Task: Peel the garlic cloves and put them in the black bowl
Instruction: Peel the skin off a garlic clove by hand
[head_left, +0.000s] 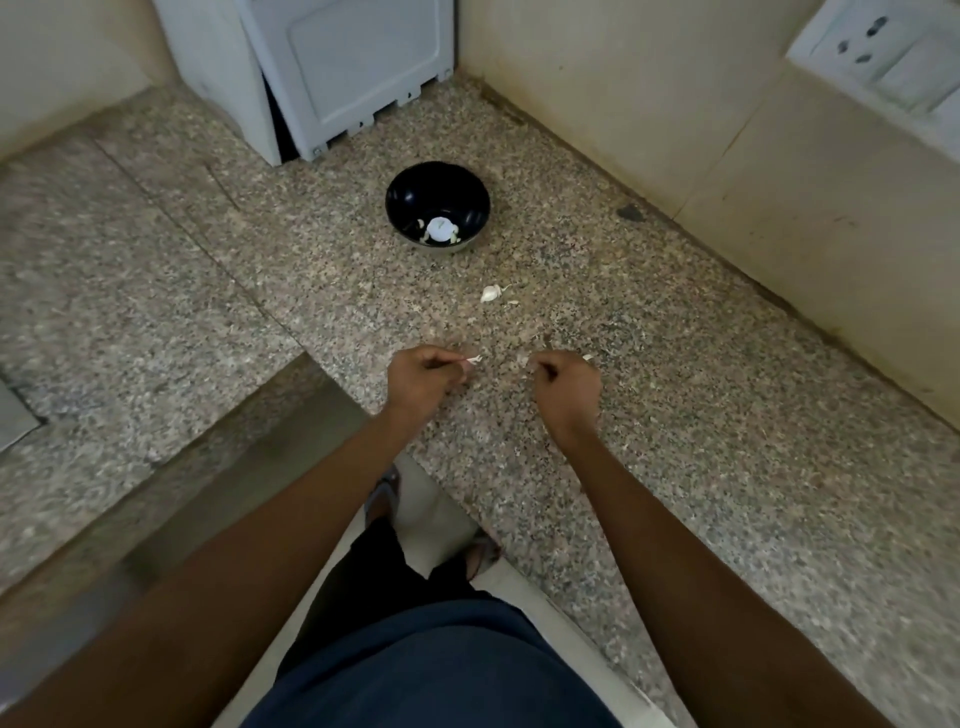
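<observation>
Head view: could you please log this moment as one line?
left hand: pinches garlic skin | right hand: curled, contents unclear | black bowl: holds cloves

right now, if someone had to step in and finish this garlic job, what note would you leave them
Left hand: fingers curled, pinching a small white scrap, probably skin.
Right hand: fingers curled round something whitish; whether clove or skin I cannot tell.
Black bowl: on the counter beyond the hands, a few pale pieces at its bottom.
Garlic clove: lies loose on the counter between bowl and hands, seemingly unpeeled.
Done: some pieces in the bowl.
Left: finish what is in hand, peel the loose clove, bowl them.
</observation>
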